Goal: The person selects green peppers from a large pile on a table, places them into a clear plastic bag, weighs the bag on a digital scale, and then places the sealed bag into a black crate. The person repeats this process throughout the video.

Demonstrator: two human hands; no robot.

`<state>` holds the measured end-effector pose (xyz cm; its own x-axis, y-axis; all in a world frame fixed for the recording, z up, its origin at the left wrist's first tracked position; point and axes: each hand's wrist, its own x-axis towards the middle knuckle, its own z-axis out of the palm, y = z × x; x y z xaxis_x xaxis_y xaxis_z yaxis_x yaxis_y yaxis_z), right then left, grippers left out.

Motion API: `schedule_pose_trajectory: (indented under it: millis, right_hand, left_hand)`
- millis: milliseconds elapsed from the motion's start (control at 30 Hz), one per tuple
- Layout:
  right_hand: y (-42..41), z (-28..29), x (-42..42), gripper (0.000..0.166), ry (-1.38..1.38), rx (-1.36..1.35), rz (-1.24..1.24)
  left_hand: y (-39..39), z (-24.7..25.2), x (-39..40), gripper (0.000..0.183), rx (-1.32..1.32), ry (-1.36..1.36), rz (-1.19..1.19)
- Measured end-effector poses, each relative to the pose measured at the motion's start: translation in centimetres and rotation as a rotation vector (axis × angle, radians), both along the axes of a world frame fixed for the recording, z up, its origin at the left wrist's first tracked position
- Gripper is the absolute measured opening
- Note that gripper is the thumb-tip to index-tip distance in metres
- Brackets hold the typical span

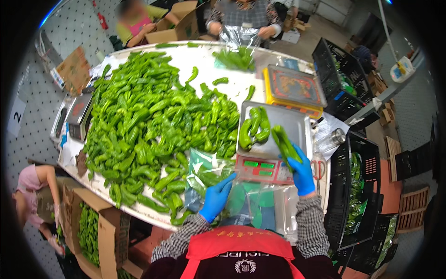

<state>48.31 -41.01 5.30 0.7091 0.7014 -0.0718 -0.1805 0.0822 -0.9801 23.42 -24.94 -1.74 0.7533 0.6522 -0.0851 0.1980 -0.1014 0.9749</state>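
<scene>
My right hand [302, 174], in a blue glove, grips long green peppers [286, 146] above the right side of a weighing scale's metal pan [291, 122]. Several more green peppers [256, 125] lie on the pan's left side. Below the pan, the scale's red front [256, 171] carries lit green digits. My left hand [216, 198], also blue-gloved, holds the edge of a clear printed plastic bag [198, 162] with green peppers inside. Flat plastic bags [254, 202] lie on the table between my hands. A large heap of green peppers [150, 115] spreads to the left.
A yellow scale [296, 87] stands beyond mine, and another scale [79, 117] at the far left. Scissors [318, 171] and a glass jar [336, 136] lie right. Black crates [353, 191] flank the table. Across it, a person's hands [266, 32] hold a bag. A pepper-filled carton [104, 226] stands lower left.
</scene>
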Motion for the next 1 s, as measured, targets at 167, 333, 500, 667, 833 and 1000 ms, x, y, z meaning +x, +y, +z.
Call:
schedule_pose_trajectory:
  millis: [167, 333, 500, 667, 833, 1000]
  right_hand:
    - [-3.4, 1.4, -7.7, 0.07, 0.135, -0.112, 0.742]
    - [-4.1, -3.8, -10.8, 0.064, -0.277, -0.358, 0.526]
    - [-0.8, -3.5, -14.6, 0.062, -0.903, -0.208, 0.567]
    - [2.8, -5.1, -15.8, 0.044, -0.976, -0.199, 0.644]
    - [7.3, -11.8, -15.7, 0.042, -0.8, -0.219, 0.73]
    - [10.5, -11.4, -16.8, 0.035, -0.658, -0.186, 0.871]
  left_hand:
    - [0.0, -0.1, -0.3, 0.031, -0.056, -0.097, 0.057]
    - [-1.5, 1.5, -0.7, 0.03, 0.005, -0.137, 0.065]
    - [-3.0, 5.0, -0.9, 0.035, 0.248, 0.174, -0.073]
    - [-3.4, 5.4, -1.1, 0.042, 0.552, 0.07, 0.012]
    - [-3.1, 6.2, -0.7, 0.038, 0.634, 0.052, 0.077]
    - [-1.9, 7.3, -1.1, 0.036, 0.929, 0.183, 0.137]
